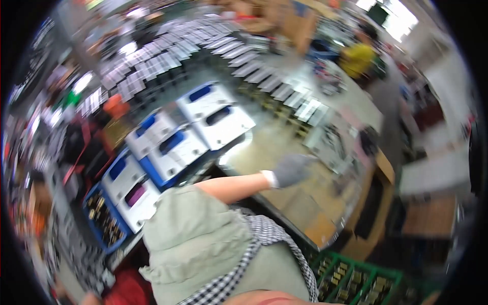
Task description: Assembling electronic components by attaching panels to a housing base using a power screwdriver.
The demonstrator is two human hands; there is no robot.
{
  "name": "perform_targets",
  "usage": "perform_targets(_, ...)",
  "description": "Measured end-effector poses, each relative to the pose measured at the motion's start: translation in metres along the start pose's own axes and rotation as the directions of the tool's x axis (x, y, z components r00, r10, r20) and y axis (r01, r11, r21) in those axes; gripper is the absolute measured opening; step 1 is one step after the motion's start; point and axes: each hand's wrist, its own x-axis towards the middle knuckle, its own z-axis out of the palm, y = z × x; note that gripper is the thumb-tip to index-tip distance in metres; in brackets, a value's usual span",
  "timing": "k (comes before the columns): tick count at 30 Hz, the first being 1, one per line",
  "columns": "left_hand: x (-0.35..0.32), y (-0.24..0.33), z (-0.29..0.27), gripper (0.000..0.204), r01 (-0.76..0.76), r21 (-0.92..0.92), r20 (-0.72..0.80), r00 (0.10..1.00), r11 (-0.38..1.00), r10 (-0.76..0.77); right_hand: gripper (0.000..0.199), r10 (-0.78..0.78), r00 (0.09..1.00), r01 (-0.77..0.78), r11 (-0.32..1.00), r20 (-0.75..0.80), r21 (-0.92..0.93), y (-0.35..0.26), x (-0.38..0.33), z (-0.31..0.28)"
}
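My left hand [292, 171], in a grey glove with a white cuff, reaches out over the tan tabletop [297, 203]. Its fingers look stretched out toward the right, though motion blurs them, and nothing shows in them. Just beyond the fingertips lies a grey tray-like sheet [325, 147] with dark, thin parts on it. My right hand is not in view.
Rows of flat silvery plates [259, 76] run along the far side. White panels [223, 124] with blue-lined openings stand at the left, beside a blue bin [104, 218] of small metal parts. A green compartment crate [356, 279] sits lower right. A person in yellow [357, 58] is farther off.
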Motion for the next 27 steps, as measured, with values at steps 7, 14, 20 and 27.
perform_targets(7, -0.01, 0.056, -0.052, 0.063, 0.318, -0.409, 0.376, 0.913, 0.855, -0.16, 0.1, -0.219, 0.687, -0.042, 0.94, 0.693, 0.338, -0.095, -0.064, 0.238)
perform_targets(14, -0.051, 0.017, -0.096, 0.086, 0.559, -0.763, 0.434, 0.815, 0.324, -0.384, 0.1, -0.248, 0.258, -0.325, 0.888, 0.934, 0.326, -0.119, -0.109, 0.386)
perform_targets(20, -0.095, -0.047, -0.157, 0.093, 0.545, -0.77, 0.257, 0.741, 0.332, -0.621, 0.1, -0.352, -0.073, -0.698, 0.686, 0.933, 0.204, -0.144, -0.133, 0.506)
perform_targets(27, -0.088, -0.083, -0.19, 0.073, 0.646, -0.684, 0.025, 0.486, 0.34, -0.874, 0.074, -0.558, -0.26, -0.933, 0.355, 0.788, -0.057, -0.15, -0.106, 0.604)
